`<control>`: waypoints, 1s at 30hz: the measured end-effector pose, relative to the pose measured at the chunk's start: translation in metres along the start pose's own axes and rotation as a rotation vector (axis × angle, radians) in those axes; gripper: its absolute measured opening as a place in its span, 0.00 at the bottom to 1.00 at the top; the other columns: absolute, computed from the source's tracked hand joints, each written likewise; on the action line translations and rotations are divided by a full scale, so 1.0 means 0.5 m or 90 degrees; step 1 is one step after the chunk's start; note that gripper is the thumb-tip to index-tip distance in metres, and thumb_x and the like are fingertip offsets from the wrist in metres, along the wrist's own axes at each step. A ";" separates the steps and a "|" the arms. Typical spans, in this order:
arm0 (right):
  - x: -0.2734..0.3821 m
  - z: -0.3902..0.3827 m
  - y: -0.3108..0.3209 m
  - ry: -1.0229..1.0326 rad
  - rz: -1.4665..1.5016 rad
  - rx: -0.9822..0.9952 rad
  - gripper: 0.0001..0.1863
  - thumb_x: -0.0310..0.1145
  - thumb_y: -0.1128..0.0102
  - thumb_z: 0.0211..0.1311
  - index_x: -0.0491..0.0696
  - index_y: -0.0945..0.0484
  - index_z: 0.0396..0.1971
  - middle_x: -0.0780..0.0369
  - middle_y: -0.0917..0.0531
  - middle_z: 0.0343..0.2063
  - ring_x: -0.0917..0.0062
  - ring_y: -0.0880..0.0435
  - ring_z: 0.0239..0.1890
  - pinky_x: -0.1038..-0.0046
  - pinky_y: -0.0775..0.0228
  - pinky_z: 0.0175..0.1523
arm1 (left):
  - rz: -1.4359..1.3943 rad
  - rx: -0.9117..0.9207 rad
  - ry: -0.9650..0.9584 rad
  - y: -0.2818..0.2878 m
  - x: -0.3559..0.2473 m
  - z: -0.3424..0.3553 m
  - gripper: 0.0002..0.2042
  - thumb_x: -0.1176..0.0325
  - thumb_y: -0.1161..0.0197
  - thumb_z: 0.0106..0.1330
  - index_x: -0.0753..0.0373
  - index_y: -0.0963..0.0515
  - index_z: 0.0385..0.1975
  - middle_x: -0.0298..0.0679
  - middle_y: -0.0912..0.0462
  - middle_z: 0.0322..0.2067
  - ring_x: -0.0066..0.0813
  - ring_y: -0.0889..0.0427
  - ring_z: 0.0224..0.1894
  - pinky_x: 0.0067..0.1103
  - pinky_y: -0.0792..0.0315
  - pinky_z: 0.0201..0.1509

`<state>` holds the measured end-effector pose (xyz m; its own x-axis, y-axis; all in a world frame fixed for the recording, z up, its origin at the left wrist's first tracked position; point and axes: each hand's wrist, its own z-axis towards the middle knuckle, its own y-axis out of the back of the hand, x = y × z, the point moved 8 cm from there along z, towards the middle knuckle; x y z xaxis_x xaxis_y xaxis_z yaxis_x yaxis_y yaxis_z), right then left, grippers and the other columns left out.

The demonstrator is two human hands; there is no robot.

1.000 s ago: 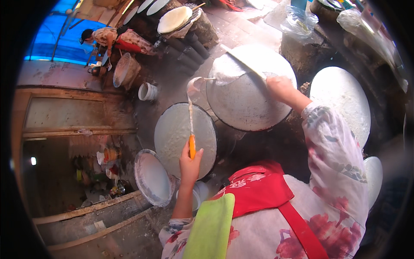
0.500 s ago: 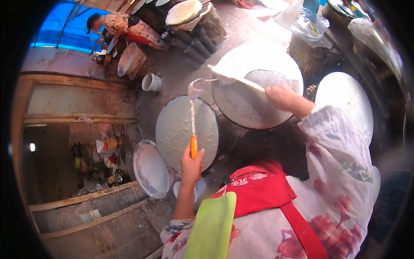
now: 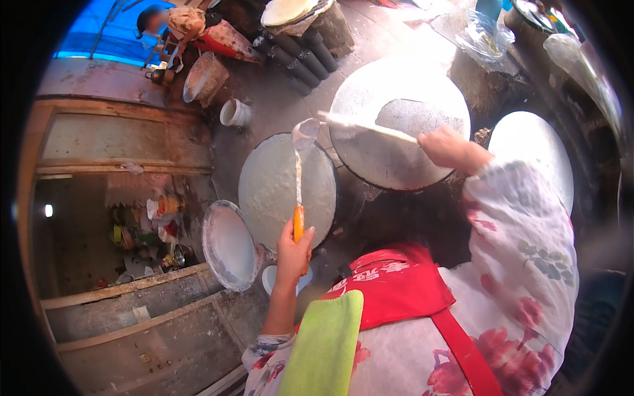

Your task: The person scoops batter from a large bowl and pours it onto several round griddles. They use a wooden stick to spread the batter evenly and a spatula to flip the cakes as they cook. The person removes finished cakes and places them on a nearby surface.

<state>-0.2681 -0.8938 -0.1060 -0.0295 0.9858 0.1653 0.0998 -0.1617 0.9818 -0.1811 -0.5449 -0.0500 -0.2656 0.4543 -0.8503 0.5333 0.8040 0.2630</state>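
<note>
My left hand [image 3: 294, 249] is closed round the orange handle of a ladle [image 3: 299, 178]. The ladle's batter-coated bowl is raised above the far edge of the left round griddle [image 3: 281, 191], which has a pale, lumpy layer over it. My right hand [image 3: 450, 149] grips the end of a long, pale, flat spreader [image 3: 370, 127]. This spreader reaches leftward over the middle griddle [image 3: 389, 162], its far tip close to the ladle's bowl. Pale batter covers part of the middle griddle round a darker patch; glare hides some of its far side.
A tub of whitish liquid [image 3: 230, 247] stands left of my left arm. At the right is another round white surface [image 3: 531, 152]. Beyond are a white bucket [image 3: 235, 113], dark cylinders [image 3: 300, 61], a plastic bag [image 3: 485, 36] and another person [image 3: 198, 30] bending over.
The spreader's far end has swung nearer to me, toward the ladle's bowl, and my right hand has shifted slightly right. The ladle stays raised in nearly the same place.
</note>
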 end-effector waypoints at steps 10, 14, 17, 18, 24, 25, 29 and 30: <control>-0.042 -0.191 0.009 -0.198 0.099 -0.030 0.02 0.26 0.51 0.52 0.43 0.30 0.26 0.55 0.23 0.17 0.60 0.20 0.23 0.62 0.31 0.27 | 0.051 0.065 0.015 -0.017 0.004 -0.032 0.26 0.74 0.42 0.62 0.63 0.38 0.61 0.27 0.33 0.19 0.13 0.37 0.15 0.12 0.41 0.16; 0.040 -0.233 0.002 -0.181 0.128 0.028 0.04 0.29 0.52 0.57 0.45 0.29 0.27 0.54 0.23 0.18 0.59 0.21 0.24 0.60 0.31 0.28 | 0.075 0.116 0.016 -0.014 0.027 -0.045 0.26 0.72 0.40 0.61 0.65 0.38 0.60 0.30 0.29 0.23 0.16 0.34 0.17 0.14 0.37 0.20; 0.023 -0.279 -0.009 -0.311 0.173 -0.070 0.06 0.33 0.52 0.59 0.47 0.29 0.27 0.54 0.23 0.18 0.57 0.22 0.24 0.59 0.32 0.28 | 0.187 0.136 -0.075 0.013 0.069 -0.047 0.27 0.69 0.40 0.61 0.67 0.38 0.60 0.39 0.23 0.32 0.25 0.25 0.28 0.20 0.30 0.33; 0.053 -0.286 -0.023 -0.316 0.153 -0.054 0.09 0.35 0.51 0.61 0.47 0.29 0.26 0.53 0.23 0.19 0.57 0.22 0.24 0.58 0.32 0.28 | 0.232 0.145 -0.114 0.012 0.064 -0.050 0.27 0.69 0.40 0.61 0.68 0.39 0.60 0.43 0.23 0.36 0.30 0.23 0.33 0.22 0.30 0.38; 0.216 -0.388 -0.091 -0.421 0.343 -0.111 0.13 0.42 0.53 0.65 0.47 0.27 0.30 0.53 0.23 0.20 0.53 0.23 0.27 0.57 0.34 0.31 | 0.403 0.218 -0.280 -0.015 0.024 -0.081 0.27 0.67 0.40 0.61 0.70 0.39 0.59 0.58 0.26 0.49 0.51 0.25 0.52 0.27 0.32 0.51; 0.248 -0.404 -0.109 -0.465 0.392 -0.137 0.14 0.42 0.54 0.65 0.47 0.26 0.32 0.53 0.23 0.20 0.54 0.23 0.27 0.58 0.34 0.31 | 0.403 0.238 -0.332 -0.018 0.024 -0.073 0.27 0.67 0.40 0.61 0.68 0.39 0.60 0.58 0.26 0.47 0.54 0.26 0.51 0.27 0.31 0.50; 0.348 -0.396 -0.222 -0.616 0.753 -0.329 0.17 0.41 0.56 0.69 0.45 0.23 0.41 0.67 0.29 0.14 0.84 0.31 0.17 0.78 0.39 0.23 | 0.297 0.307 -0.482 -0.009 0.026 -0.034 0.27 0.68 0.42 0.63 0.64 0.41 0.62 0.50 0.21 0.37 0.40 0.18 0.37 0.24 0.27 0.38; 0.380 -0.358 -0.202 -0.628 0.844 -0.367 0.17 0.40 0.57 0.70 0.45 0.23 0.43 0.72 0.31 0.15 0.90 0.33 0.17 0.82 0.42 0.22 | 0.180 0.333 -0.368 0.002 0.061 -0.011 0.26 0.69 0.43 0.64 0.63 0.41 0.62 0.45 0.23 0.34 0.34 0.21 0.32 0.21 0.29 0.33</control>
<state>-0.4618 -0.6983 -0.1568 0.3572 -0.1945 0.9135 -0.7877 -0.5883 0.1828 -0.1933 -0.5283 -0.0729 0.3130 0.2288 -0.9218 0.8608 0.3417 0.3771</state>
